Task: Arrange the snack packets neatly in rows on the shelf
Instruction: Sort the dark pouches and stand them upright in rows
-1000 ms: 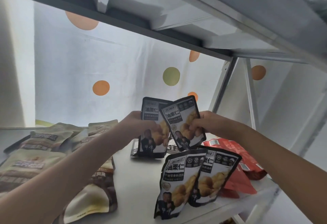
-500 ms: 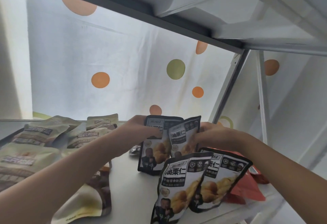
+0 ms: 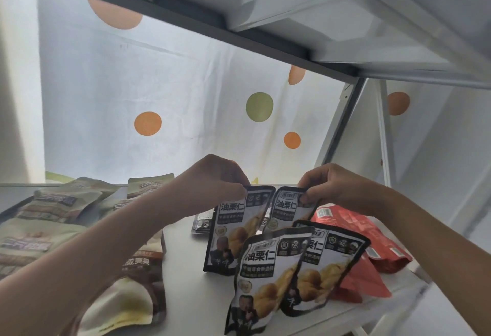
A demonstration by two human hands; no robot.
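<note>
Two black chestnut packets stand side by side on the white shelf (image 3: 183, 296). My left hand (image 3: 215, 179) pinches the top edge of the left packet (image 3: 233, 226). My right hand (image 3: 326, 184) pinches the top of the right packet (image 3: 288, 206). In front of them stand two more black packets, one at the front left (image 3: 263, 277) and one at the front right (image 3: 329, 264), overlapping each other. The lower part of the right held packet is hidden behind them.
Beige and brown packets (image 3: 50, 218) lie piled on the shelf's left side. Red packets (image 3: 372, 240) lie at the right. Another black packet (image 3: 203, 220) lies flat behind. The upper shelf (image 3: 292, 16) hangs close overhead; a dotted cloth (image 3: 186, 96) forms the back.
Both hands lowered the two black packets from the air onto the shelf and shifted their hold to the top edges. The right packet went from tilted to nearly upright beside the left one.
</note>
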